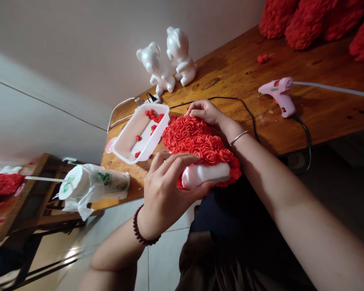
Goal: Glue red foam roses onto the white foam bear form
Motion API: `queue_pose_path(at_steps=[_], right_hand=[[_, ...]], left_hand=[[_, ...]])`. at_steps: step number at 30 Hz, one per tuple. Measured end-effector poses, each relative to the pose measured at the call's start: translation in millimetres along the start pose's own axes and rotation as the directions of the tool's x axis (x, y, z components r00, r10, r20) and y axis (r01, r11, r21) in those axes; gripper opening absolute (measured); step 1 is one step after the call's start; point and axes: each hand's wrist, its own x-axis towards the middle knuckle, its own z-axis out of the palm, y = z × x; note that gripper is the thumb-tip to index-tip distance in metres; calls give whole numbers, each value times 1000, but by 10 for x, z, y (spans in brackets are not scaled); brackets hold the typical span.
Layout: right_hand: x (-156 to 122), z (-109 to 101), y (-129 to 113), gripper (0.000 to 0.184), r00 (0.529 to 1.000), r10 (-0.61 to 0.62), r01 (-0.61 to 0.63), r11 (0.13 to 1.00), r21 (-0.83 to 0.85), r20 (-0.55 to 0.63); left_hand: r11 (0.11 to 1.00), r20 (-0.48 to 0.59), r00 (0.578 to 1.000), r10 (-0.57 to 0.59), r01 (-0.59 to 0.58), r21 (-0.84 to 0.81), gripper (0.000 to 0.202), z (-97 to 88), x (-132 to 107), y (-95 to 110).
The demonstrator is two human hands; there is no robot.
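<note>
The rose-covered figure (186,131) is clamped by the left hand (166,184); the right hand (206,113)'s grip cannot be judged. Petals (210,155) (soft-looking) could be crushed by too hard a squeeze.

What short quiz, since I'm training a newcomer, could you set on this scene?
1. True or false: the pink glue gun lies on the wooden table.
2. How many bare white figures stand on that table? A) One B) Two C) Four
3. What covers most of the piece held in the left hand?

Key: 1. True. 2. B. 3. Red flowers.
</note>
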Motion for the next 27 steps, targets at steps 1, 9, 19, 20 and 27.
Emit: queue_pose_path(at_steps=[1,9,19,20,27], right_hand=[[-1,0,1,8,1000,1,-1,1000,0,1],[-2,-5,-10,7,1000,22,-23,1000,14,18],[-37,-10,-97,9,999,17,-18,999,-27,-29],[-38,-23,-112,9,999,14,-16,999,-48,-41],[-40,-148,-206,15,996,18,-30,989,-142,-89]], left_hand=[[1000,0,1000,-1,1,2,42,3,-1,6],[1000,24,1000,5,-4,-12,39,0,16,2],[980,-29,999,-34,28,-195,65,-103,-10,-171],[965,-53,993,-101,85,-246,63,-121,45,-322],[840,45,842,-538,532,105,24,227,604,-2062]])
